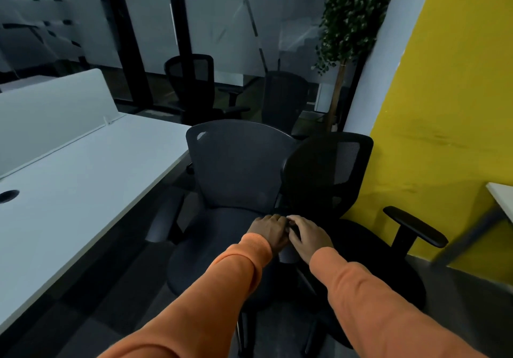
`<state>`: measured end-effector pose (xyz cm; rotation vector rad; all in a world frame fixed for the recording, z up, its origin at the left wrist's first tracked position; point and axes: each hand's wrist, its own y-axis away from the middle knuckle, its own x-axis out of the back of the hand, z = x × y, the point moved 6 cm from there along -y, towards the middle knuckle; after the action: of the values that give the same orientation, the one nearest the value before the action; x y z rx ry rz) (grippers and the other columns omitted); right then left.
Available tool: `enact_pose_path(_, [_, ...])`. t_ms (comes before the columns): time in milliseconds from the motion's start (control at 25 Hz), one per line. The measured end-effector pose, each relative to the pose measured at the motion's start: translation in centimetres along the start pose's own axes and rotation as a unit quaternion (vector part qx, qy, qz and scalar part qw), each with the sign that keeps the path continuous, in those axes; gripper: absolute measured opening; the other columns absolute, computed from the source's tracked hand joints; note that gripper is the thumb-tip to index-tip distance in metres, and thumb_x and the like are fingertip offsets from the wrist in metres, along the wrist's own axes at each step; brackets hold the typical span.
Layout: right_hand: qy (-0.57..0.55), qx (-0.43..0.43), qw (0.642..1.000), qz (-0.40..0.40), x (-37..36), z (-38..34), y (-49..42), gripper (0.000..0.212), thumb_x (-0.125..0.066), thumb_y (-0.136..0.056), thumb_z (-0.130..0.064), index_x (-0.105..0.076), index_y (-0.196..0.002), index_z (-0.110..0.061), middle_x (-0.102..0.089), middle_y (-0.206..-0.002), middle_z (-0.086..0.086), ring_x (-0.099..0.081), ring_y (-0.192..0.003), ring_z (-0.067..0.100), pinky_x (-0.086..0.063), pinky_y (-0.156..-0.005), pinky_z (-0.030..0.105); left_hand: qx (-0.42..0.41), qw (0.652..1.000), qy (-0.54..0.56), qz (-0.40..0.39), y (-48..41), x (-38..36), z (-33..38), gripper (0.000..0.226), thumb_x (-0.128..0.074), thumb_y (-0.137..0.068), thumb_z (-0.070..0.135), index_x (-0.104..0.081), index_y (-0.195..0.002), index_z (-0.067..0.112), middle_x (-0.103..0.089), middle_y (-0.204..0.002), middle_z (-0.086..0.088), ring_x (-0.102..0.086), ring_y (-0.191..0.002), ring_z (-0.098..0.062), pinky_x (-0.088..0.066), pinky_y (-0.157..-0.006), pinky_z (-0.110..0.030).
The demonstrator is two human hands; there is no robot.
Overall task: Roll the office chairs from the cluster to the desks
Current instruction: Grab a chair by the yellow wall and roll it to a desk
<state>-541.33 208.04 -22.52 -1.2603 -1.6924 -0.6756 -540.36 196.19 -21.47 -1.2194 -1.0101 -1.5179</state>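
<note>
Grey mesh-backed office chair (238,168) and black mesh office chair (327,168) sit jammed together off the white desk surface's (83,180) right edge, neither tucked in. Left hand (268,231) and right hand (308,236): fingers curled over the armrests (288,256) between the chairs. Task looks barely begun.

White desk (83,177) blocks me left of the grey chair (236,163), black chair (327,168) right; floor (91,316) before it lies open.
</note>
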Motion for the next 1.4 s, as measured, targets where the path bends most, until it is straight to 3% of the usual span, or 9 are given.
enact_pose_path(280, [0.005, -0.048, 0.999, -0.011, -1.4, -1.1, -7.8, 0.042, -0.053, -0.095, -0.032, -0.048, -0.136, -0.022, -0.059, -0.131, 0.000, -0.054, -0.121, 0.019, -0.045, -0.099, 0.038, 0.000, 0.997, 0.071, -0.002, -6.9, 0.5, -5.9, 0.044, -0.051, -0.095, 0.032, -0.047, -0.135, 0.014, -0.055, -0.134, -0.009, -0.054, -0.120, -0.028, -0.044, -0.097, -0.039])
enact_pose_path(480, [-0.012, -0.078, 0.997, -0.020, -1.2, 0.6, -13.2, 0.039, -0.054, -0.095, -0.030, -0.049, -0.133, -0.021, -0.059, -0.129, 0.001, -0.055, -0.118, 0.022, -0.046, -0.096, 0.041, 0.042, 0.988, 0.143, -0.029, -12.9, 0.3, -7.5, 0.038, -0.056, -0.092, 0.026, -0.050, -0.128, 0.014, -0.057, -0.127, -0.010, -0.058, -0.112, -0.028, -0.049, -0.090, -0.039])
enact_pose_path(640, [-0.047, -0.102, 0.993, -0.031, -0.7, 3.8, -17.9, 0.038, -0.053, -0.096, -0.029, -0.049, -0.133, -0.022, -0.058, -0.129, 0.001, -0.055, -0.118, 0.022, -0.047, -0.097, 0.041, 0.089, 0.975, 0.195, -0.050, -18.8, -0.3, -7.5, 0.039, -0.058, -0.091, 0.024, -0.049, -0.129, 0.015, -0.055, -0.129, -0.010, -0.057, -0.114, -0.027, -0.050, -0.093, -0.040])
enact_pose_path(800, [-0.078, -0.121, 0.988, -0.050, -0.1, 7.0, -22.5, 0.039, -0.052, -0.098, -0.025, -0.047, -0.136, -0.021, -0.057, -0.133, 0.002, -0.055, -0.121, 0.021, -0.046, -0.100, 0.041, 0.148, 0.946, 0.284, -0.051, -24.2, -0.6, -7.4, 0.078, -0.068, -0.087, 0.014, -0.024, -0.152, 0.015, -0.027, -0.157, -0.010, -0.039, -0.138, -0.026, -0.037, -0.113, -0.040])
enact_pose_path(880, [-0.097, -0.124, 0.986, -0.053, 0.4, 8.5, -24.9, 0.041, -0.051, -0.099, -0.025, -0.046, -0.139, -0.019, -0.056, -0.136, 0.004, -0.054, -0.122, 0.022, -0.044, -0.102, 0.039, 0.197, 0.930, 0.309, -0.038, -26.7, -0.6, -7.6, 0.080, -0.061, -0.092, 0.011, -0.012, -0.156, 0.011, -0.017, -0.161, -0.011, -0.029, -0.144, -0.027, -0.030, -0.116, -0.037])
enact_pose_path(1080, [-0.126, -0.156, 0.977, -0.069, 0.6, 10.7, -27.9, 0.050, -0.048, -0.101, -0.033, -0.036, -0.147, -0.017, -0.046, -0.146, 0.008, -0.048, -0.129, 0.026, -0.041, -0.105, 0.037, 0.263, 0.936, 0.233, -0.007, -30.4, -0.2, -8.3, 0.039, -0.055, -0.098, 0.018, -0.046, -0.131, 0.002, -0.046, -0.138, -0.019, -0.053, -0.121, -0.032, -0.044, -0.099, -0.038])
enact_pose_path(1280, [-0.173, -0.229, 0.956, -0.064, 0.1, 10.6, -26.9, 0.072, -0.050, -0.098, -0.046, -0.019, -0.154, -0.014, -0.032, -0.155, 0.013, -0.040, -0.136, 0.031, -0.038, -0.106, 0.041, 0.258, 0.939, 0.225, -0.010, -27.7, -0.2, -7.0, 0.028, -0.061, -0.093, 0.019, -0.055, -0.113, 0.002, -0.061, -0.114, -0.017, -0.061, -0.105, -0.031, -0.049, -0.081, -0.033])
enact_pose_path(1400, [-0.170, -0.265, 0.947, -0.057, -0.1, 9.6, -25.7, 0.079, -0.052, -0.096, -0.050, -0.017, -0.153, -0.009, -0.039, -0.149, 0.017, -0.046, -0.131, 0.034, -0.043, -0.102, 0.042, 0.236, 0.943, 0.229, -0.047, -25.4, 0.2, -5.9, 0.019, -0.063, -0.090, 0.015, -0.059, -0.106, 0.005, -0.065, -0.109, -0.015, -0.064, -0.100, -0.028, -0.051, -0.079, -0.032])
